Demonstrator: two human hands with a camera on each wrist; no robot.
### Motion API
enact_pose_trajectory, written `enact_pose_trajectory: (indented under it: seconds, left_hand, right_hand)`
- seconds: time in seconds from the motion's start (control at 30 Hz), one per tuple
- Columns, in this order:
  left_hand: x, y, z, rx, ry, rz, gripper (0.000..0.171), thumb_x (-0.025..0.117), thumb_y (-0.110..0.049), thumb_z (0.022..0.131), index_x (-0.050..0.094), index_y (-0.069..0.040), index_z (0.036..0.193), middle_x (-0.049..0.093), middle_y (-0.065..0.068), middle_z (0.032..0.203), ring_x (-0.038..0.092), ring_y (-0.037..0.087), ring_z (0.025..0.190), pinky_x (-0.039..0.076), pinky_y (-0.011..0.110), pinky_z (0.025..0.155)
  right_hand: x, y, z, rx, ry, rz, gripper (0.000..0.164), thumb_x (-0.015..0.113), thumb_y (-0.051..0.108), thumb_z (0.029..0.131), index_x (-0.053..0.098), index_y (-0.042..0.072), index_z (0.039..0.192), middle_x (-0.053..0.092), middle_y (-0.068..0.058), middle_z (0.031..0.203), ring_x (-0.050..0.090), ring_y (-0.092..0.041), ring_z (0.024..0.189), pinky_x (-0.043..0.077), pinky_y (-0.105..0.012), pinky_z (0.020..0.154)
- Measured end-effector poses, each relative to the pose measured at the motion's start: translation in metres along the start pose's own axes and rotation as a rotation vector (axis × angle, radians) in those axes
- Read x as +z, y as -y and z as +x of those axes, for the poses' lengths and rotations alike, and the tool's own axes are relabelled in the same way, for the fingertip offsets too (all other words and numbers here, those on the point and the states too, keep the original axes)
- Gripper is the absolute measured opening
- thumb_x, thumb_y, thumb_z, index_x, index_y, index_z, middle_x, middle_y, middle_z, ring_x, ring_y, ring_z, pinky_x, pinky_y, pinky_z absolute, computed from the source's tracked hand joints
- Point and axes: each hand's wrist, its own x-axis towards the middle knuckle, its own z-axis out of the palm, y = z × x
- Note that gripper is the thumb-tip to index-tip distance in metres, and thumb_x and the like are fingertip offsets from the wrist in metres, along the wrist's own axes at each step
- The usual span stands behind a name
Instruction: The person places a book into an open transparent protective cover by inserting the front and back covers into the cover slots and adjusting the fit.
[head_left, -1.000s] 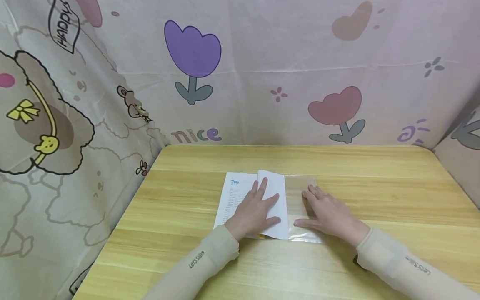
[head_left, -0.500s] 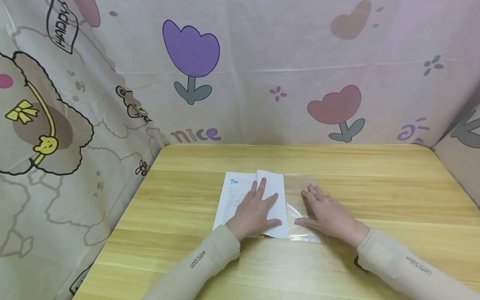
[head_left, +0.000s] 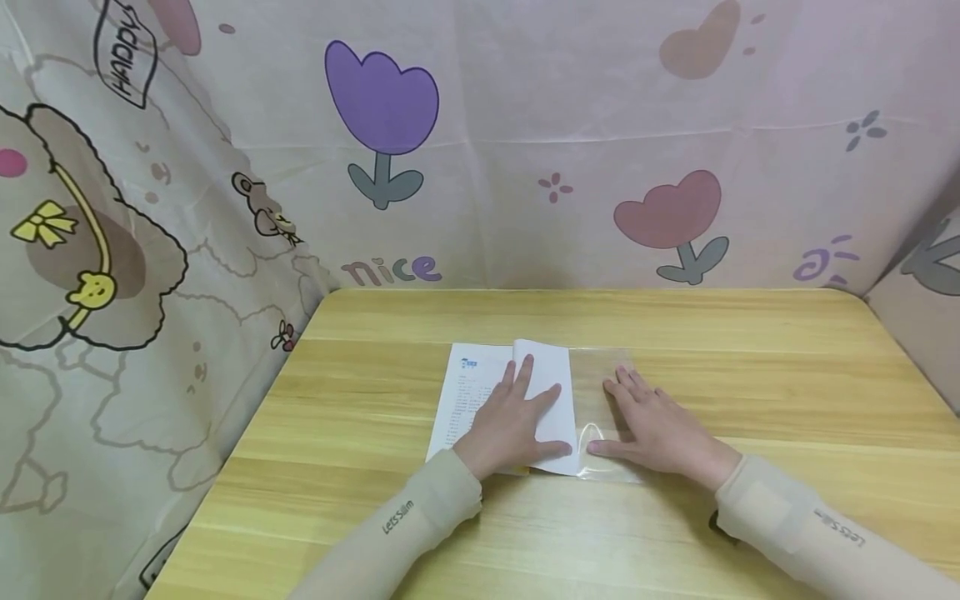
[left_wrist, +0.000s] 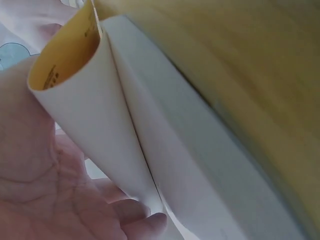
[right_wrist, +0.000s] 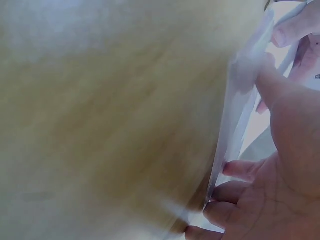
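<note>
White paper booklet [head_left: 557, 421] lay open on the yellowish wood-grained table [head_left: 420, 317], left hand [head_left: 504, 422] wide-fingered across it, thumb just edged outward, right hand [head_left: 660, 429] spread on clear plastic film [head_left: 588, 383]: steadying both, we judged.

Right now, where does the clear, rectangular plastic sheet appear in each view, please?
Head: the clear plastic sheet is right of centre, beside the white paper page and partly under the right hand.
Left wrist: I cannot make it out.
Right wrist: a slanting translucent strip, right of centre, along the hand.
Shared landmark: the yellow wood-grain table, in all three.
</note>
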Motion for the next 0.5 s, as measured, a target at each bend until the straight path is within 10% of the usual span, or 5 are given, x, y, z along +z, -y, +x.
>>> enact_pose_trajectory:
  seconds: [0.5]
  left_hand:
    - [0.0014, -0.0034, -0.0003, 0.000, -0.029, 0.009, 0.083, 0.058, -0.070, 0.080, 0.043, -0.024, 0.148, 0.002, 0.021, 0.157, 0.005, 0.043, 0.140, 0.027, 0.048, 0.108]
  right_hand:
    - [0.0020, -0.0004, -0.0025, 0.007, 0.008, -0.002, 0.105, 0.052, 0.073, 0.080, 0.033, -0.005, 0.148, 0.017, -0.026, 0.153, 0.016, -0.039, 0.139, 0.023, -0.060, 0.105]
